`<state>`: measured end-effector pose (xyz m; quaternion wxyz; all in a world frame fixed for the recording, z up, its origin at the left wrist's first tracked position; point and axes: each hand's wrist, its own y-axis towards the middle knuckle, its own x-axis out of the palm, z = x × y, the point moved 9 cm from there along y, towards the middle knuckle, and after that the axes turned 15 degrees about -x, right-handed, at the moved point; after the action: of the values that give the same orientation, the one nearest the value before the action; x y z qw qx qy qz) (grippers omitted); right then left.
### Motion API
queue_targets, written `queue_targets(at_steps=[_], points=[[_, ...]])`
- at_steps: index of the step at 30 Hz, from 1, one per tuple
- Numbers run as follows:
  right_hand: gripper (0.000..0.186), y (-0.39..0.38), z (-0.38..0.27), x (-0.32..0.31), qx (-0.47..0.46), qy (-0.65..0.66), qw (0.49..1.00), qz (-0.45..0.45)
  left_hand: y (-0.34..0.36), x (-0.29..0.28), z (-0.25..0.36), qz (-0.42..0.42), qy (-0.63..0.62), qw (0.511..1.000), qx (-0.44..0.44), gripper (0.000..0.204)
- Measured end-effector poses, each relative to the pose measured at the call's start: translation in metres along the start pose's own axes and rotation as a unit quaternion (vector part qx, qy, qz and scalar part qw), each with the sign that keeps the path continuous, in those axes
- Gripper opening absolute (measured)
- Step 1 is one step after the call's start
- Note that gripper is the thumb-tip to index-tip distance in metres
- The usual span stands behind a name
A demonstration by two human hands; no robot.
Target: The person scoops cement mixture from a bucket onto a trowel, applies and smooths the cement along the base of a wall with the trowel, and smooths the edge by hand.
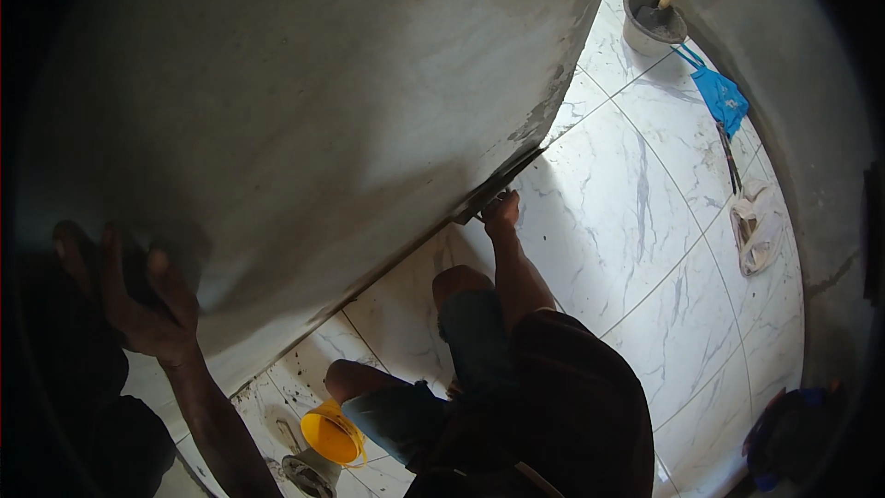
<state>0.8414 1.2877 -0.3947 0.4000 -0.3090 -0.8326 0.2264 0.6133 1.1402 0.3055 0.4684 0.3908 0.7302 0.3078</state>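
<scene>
My right hand (502,209) is closed around the handle of a plastering trowel (479,199). The trowel's long dark blade lies along the foot of the grey plastered wall (304,83), just above the tiled floor. At the far left my left hand (157,318) is raised at the wall with its fingers spread and nothing in it. Whether its fingertips touch the plaster I cannot tell, as that side is in deep shadow. My bent knees are between my two arms, close to the wall's foot.
A yellow bucket (332,433) stands by my knee, beside a grey-smeared container (307,478). Far right are a mortar bucket (643,35) with a wooden-handled tool, a blue bag (722,100) and a whitish bag (758,231). Marbled tiles (636,194) cover the floor; another wall (784,46) curves behind.
</scene>
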Motion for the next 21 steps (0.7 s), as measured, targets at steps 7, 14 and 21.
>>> queue_targets(at_steps=[7, 14, 21], points=[[0.041, 0.0, -0.006, 0.014, 0.018, 0.016, 0.999, -0.042, -0.001, 0.001, 0.001, 0.01, -0.006, 1.0, -0.005, 0.037], [0.04, -0.083, -0.038, 0.057, -0.023, 0.001, 0.997, -0.074, -0.003, -0.002, -0.004, -0.004, 0.02, 1.0, 0.01, 0.039], [0.038, -0.021, -0.042, -0.002, -0.032, -0.006, 0.999, -0.022, 0.003, 0.002, 0.003, 0.011, -0.026, 1.0, -0.004, 0.04]])
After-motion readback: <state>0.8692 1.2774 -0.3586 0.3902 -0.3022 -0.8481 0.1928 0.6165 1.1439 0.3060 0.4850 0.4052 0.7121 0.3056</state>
